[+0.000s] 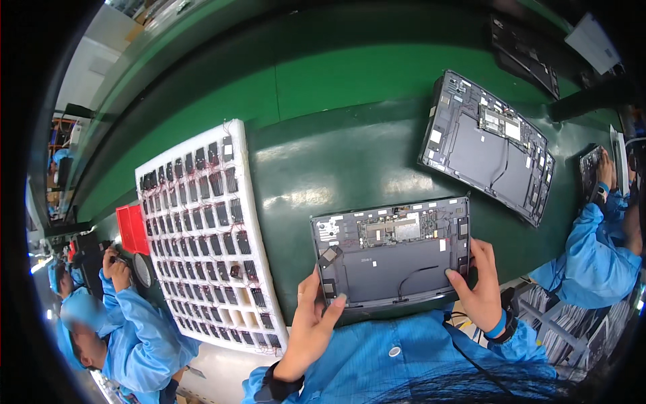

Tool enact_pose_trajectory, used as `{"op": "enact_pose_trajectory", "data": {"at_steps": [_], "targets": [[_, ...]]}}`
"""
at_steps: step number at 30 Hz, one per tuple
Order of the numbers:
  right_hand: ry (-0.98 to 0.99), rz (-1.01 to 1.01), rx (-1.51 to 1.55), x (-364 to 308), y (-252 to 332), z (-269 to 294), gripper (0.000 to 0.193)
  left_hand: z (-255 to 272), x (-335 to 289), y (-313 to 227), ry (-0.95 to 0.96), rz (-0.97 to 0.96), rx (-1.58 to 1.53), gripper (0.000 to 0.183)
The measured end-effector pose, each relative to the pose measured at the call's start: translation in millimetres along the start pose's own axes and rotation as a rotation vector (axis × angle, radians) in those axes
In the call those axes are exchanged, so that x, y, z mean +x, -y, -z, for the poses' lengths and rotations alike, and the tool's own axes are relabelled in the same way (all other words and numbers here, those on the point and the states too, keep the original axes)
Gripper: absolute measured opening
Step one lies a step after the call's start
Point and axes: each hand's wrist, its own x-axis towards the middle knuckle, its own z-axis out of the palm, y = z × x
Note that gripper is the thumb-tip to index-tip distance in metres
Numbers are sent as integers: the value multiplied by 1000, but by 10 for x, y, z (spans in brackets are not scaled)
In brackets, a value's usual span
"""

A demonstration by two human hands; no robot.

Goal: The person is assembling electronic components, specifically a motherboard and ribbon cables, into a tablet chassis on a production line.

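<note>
Close in front of my body, I hold an opened laptop chassis [397, 266] by its two sides. My left hand [311, 323] is closed on its near left corner, thumb on top. My right hand [479, 286] grips the right edge, its thumb resting on the dark inner surface. A green circuit board [390, 230] runs along the chassis's far side, and a black cable [410, 277] curves over its grey inner area. The fingers under the chassis are mostly hidden.
To the left lies a white foam tray [259, 269] of small black parts with red wires; several slots are bare. A stack of similar chassis [488, 145] sits at the far right on the green bench [289, 161]. A red bin [131, 229] and co-workers in blue flank the bench.
</note>
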Motion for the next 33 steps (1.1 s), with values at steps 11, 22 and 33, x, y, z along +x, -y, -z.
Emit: {"op": "enact_pose_trajectory", "data": {"at_steps": [11, 22, 33], "targets": [[50, 199, 408, 178, 549, 265, 84, 434, 342, -680, -239, -145, -343, 49], [-329, -135, -105, 2247, -521, 2298, 60, 1349, 3589, -1724, -54, -393, -354, 32], [-780, -262, -386, 3756, -1348, 2518, 74, 180, 3976, -2462, -827, -869, 991, 70]]}}
